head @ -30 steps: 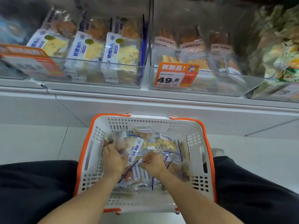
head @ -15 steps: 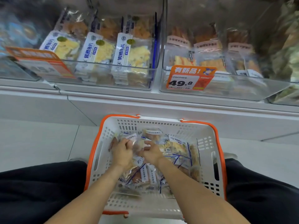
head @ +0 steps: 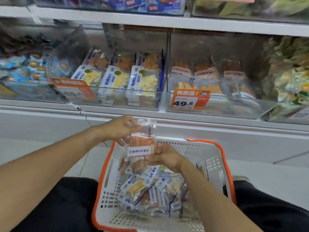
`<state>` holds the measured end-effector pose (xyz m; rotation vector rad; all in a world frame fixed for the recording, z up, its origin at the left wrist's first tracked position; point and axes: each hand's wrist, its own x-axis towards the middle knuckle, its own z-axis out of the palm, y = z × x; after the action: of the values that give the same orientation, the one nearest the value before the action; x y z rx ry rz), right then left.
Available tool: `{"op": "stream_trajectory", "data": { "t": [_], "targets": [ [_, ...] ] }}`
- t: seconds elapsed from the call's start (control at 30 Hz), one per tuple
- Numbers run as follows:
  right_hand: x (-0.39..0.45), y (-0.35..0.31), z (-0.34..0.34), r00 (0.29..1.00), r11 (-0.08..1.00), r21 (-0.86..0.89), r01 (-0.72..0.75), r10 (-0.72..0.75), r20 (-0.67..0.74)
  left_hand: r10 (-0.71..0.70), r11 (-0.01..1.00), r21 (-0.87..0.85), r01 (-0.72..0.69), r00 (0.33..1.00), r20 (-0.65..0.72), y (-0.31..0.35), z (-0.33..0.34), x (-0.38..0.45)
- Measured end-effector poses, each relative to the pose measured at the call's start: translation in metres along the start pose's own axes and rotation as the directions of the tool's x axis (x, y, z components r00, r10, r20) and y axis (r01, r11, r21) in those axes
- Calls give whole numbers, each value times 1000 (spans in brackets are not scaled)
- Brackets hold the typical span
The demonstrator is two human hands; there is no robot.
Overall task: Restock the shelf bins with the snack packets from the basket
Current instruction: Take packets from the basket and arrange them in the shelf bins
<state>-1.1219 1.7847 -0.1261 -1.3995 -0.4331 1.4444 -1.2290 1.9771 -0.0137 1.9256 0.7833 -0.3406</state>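
Observation:
A white basket with an orange rim [head: 215,158] sits between my knees, with several snack packets [head: 150,190] piled inside. Above its far edge I hold up a clear packet of orange strips with a white label [head: 141,143]. My left hand [head: 122,128] pinches the packet's upper left side. My right hand [head: 162,155] grips its lower right edge. Straight ahead is a clear shelf bin of fish-slice packets [head: 127,81], and to its right a clear bin of orange-strip packets [head: 217,104] with a 49.8 price tag [head: 190,99].
More clear bins stand at the far left [head: 28,72] and far right [head: 291,76], both full. A white shelf ledge [head: 217,126] runs just beyond the basket. Another shelf [head: 150,19] crosses overhead. My dark trouser legs [head: 66,206] flank the basket.
Both hands have risen out of the basket with one orange-strip packet held between them. The view has tilted upward, showing more of the shelves.

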Motion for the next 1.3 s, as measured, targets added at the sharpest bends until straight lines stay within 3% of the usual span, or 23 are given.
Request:
{"op": "stream_trajectory", "data": {
  "t": [0.13, 0.2, 0.3, 0.4, 0.53, 0.6, 0.63, 0.73, 0.8, 0.9, 1.03, 1.2, 1.23, 1.3],
  "targets": [
    [-19, -27, -1, 997, 999, -25, 30, -28, 70, 56, 998, 1, -56, 997, 60, 18, -15, -22],
    [-27, -37, -3, 995, 994, -97, 44, -34, 94, 86, 996, -23, -84, 988, 126, 23, -16, -30],
    [-41, -56, -14, 995, 968, -245, 59, -37, 96, 166, 981, 71, -181, 970, 180, 36, -13, -39],
    [-60, -83, -28, 995, 930, -354, 104, -100, 31, 293, 949, 114, -293, 956, 17, 49, -4, -47],
    [-91, -119, -37, 954, 918, -314, 242, -284, -94, 401, 884, -112, -455, 858, -322, 70, 5, -45],
    [-105, -133, -41, 906, 911, -245, 333, -380, -184, 421, 815, -183, -549, 780, -464, 78, 6, -38],
    [-111, -139, -44, 872, 900, -226, 373, -424, -246, 456, 795, -121, -595, 716, -528, 81, 6, -35],
    [-129, -154, -62, 714, 850, -276, 449, -527, -461, 626, 748, 237, -620, 540, -562, 88, 7, -20],
    [-134, -165, -81, 598, 835, -310, 454, -544, -590, 709, 702, 416, -578, 511, -486, 91, 10, -6],
    [-124, -195, -102, 515, 848, -349, 399, -523, -679, 750, 651, 556, -517, 551, -366, 92, 18, 15],
    [-84, -239, -110, 546, 880, -408, 242, -471, -692, 739, 654, 565, -503, 584, -335, 94, 27, 32],
    [-23, -266, -115, 616, 897, -439, 46, -371, -695, 759, 648, 533, -544, 516, -397, 94, 23, 42],
    [-11, -267, -118, 626, 859, -512, -14, -392, -674, 763, 644, 534, -548, 508, -399, 93, 23, 44],
    [6, -267, -125, 637, 660, -722, -206, -469, -612, 774, 632, 541, -554, 493, -398, 91, 24, 46]
  ]
}}
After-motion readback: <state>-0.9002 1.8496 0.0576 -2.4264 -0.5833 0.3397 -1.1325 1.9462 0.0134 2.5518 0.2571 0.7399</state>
